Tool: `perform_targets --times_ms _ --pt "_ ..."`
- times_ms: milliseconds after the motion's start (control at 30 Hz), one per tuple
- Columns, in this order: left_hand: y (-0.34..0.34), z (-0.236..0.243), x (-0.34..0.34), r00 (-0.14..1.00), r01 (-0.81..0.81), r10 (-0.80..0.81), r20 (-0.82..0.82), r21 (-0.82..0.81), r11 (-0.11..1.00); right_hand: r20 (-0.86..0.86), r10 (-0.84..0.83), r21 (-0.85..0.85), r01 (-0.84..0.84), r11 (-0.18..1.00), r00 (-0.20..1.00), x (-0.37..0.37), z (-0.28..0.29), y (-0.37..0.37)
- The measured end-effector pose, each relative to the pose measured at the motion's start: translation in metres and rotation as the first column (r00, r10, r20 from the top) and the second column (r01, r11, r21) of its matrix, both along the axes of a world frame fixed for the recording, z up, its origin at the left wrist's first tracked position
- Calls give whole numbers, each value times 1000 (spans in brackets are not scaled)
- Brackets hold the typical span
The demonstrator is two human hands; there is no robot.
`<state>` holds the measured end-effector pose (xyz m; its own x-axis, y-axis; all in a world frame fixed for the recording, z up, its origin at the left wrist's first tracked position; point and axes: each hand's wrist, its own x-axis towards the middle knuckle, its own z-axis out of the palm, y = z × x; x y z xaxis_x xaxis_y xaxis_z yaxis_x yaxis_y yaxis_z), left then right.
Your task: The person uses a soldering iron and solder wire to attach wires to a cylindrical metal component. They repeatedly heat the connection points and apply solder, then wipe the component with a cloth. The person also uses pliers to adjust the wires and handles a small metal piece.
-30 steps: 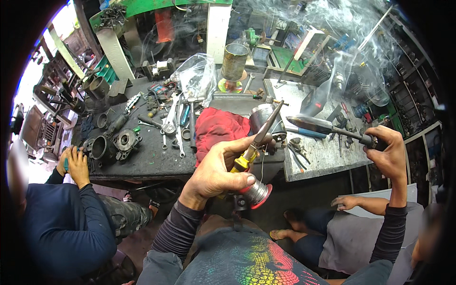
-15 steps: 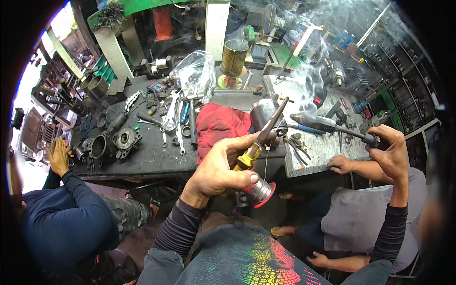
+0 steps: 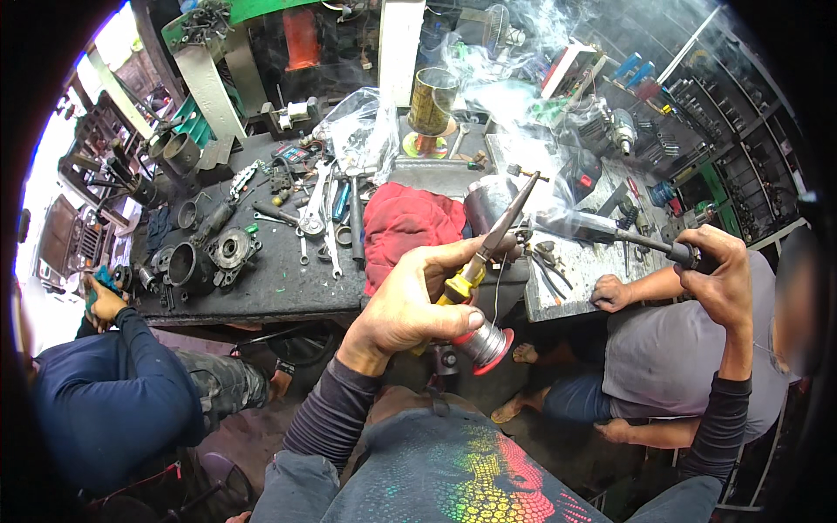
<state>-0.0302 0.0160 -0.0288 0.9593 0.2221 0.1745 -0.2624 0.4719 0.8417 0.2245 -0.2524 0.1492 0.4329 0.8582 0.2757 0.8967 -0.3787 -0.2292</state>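
My left hand (image 3: 405,305) is closed round needle-nose pliers (image 3: 499,237) with yellow handles, their jaws pointing up and away. A small metal fitting (image 3: 528,173) sits at the jaw tips. Under the same hand's thumb is a spool of solder wire (image 3: 486,343) with a red rim, and a thin strand rises from it beside the pliers. My right hand (image 3: 722,277) grips the dark handle of a soldering iron (image 3: 643,241). Its shaft points left toward the pliers, and the heavy head is blurred by smoke close to them; whether they touch I cannot tell.
A red cloth (image 3: 410,228) and a metal cylinder (image 3: 490,207) lie on the bench beyond my hands. Wrenches (image 3: 330,228) and dark machine parts (image 3: 193,268) spread leftward. One person sits at left, another at right with a fist (image 3: 612,294) by the light board (image 3: 554,307).
Smoke is thicker above the pliers and iron. The person at left now has a blue-green cloth in hand. The person at right has shifted slightly. My grips are the same.
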Motion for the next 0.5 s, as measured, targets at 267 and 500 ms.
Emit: perform_targets --times_ms 267,500 --pt "7 6 -5 999 -41 41 -35 3 999 15 -18 -22 18 1000 1000 2 1 -1" --pt "45 20 -10 958 -132 197 -208 290 948 0 -12 -20 12 1000 1000 6 0 -6"
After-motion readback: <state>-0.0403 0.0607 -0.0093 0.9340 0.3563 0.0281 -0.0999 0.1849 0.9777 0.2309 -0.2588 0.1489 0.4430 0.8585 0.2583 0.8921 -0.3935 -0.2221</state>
